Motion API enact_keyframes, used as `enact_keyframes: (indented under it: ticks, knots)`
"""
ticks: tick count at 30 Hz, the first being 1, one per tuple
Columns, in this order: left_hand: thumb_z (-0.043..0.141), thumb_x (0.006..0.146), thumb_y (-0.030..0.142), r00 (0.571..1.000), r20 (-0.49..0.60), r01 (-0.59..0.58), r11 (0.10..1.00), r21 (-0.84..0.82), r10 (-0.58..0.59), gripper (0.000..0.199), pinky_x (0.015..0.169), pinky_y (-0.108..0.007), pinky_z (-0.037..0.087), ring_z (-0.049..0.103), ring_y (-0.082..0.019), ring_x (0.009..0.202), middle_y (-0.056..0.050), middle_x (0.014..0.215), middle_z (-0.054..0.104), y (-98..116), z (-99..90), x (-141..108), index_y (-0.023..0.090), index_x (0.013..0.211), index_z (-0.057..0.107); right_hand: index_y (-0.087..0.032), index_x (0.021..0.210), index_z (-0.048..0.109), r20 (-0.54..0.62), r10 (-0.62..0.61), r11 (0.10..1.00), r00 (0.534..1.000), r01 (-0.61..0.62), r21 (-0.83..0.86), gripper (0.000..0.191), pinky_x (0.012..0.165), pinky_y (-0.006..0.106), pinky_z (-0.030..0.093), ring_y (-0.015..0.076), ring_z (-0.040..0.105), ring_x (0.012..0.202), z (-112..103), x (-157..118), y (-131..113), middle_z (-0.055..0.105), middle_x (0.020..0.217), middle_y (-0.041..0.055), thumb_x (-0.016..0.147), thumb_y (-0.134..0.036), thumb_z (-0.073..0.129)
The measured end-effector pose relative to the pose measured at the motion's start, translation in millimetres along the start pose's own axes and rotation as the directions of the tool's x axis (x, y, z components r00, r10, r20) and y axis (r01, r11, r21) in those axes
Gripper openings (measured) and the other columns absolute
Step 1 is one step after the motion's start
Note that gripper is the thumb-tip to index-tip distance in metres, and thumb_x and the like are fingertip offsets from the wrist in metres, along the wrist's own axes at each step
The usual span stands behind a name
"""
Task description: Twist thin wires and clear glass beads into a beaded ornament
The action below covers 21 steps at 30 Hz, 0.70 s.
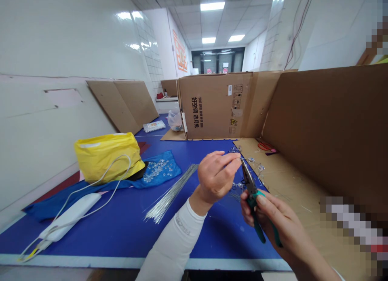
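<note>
My left hand is closed in a pinch on a thin beaded wire, which shows clear beads along it to the right of the fingertips. In my right hand is a pair of pliers with green handles, its jaws pointing up at my left fingertips. The jaw tips are close to the wire; whether they grip it I cannot tell. More clear beads on wire lie behind the pliers, partly hidden. Left of my left wrist a bundle of straight silvery wires lies on the blue table.
Loose clear beads lie on a blue cloth beside a yellow bag. A white power strip with its cable sits at front left. Cardboard walls stand behind and at right, near red-handled scissors.
</note>
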<state>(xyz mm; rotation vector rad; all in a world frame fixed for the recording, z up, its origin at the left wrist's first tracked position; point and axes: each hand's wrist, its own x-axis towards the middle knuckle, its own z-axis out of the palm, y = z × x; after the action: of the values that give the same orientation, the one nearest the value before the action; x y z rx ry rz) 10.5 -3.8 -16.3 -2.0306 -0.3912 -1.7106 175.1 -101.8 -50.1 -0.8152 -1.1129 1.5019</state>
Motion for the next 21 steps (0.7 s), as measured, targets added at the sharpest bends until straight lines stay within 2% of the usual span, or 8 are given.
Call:
enact_keyframes:
  ticks: [6,12,21]
  knots:
    - [0.062,0.088,0.005,1.0,0.014,0.003,1.0,-0.016,-0.002,0.025,0.09,-0.033,0.058,0.074,-0.015,0.097,-0.007,0.105,0.078,-2,-0.7,2,0.018,0.109,0.064,-0.018,0.101,0.073,-0.016,0.008,1.0,1.0,-0.007,0.007,0.037,0.071,0.031,0.047,0.018,0.06,0.075,-2,-1,-1,0.068,0.086,0.007,0.089,-0.053,0.067]
    - [0.057,0.09,0.007,0.995,0.082,-0.058,0.998,0.031,0.055,0.024,0.09,-0.032,0.057,0.074,-0.015,0.096,-0.007,0.106,0.078,-4,-5.9,5,0.019,0.109,0.065,-0.018,0.098,0.073,-0.032,-0.015,0.989,0.999,0.01,-0.145,0.038,0.069,0.031,0.045,0.0183,0.058,0.075,-7,-2,-6,0.067,0.085,0.0067,0.09,-0.055,0.066]
    - [0.059,0.09,0.009,0.986,0.127,-0.113,0.993,0.044,0.106,0.019,0.091,-0.031,0.055,0.073,-0.014,0.092,-0.006,0.105,0.079,-5,-9.2,8,0.019,0.104,0.066,-0.018,0.082,0.067,-0.024,-0.046,0.933,0.999,0.034,-0.357,0.042,0.061,0.028,0.038,0.016,0.05,0.068,-15,-2,-17,0.059,0.073,0.0036,0.092,-0.058,0.06]
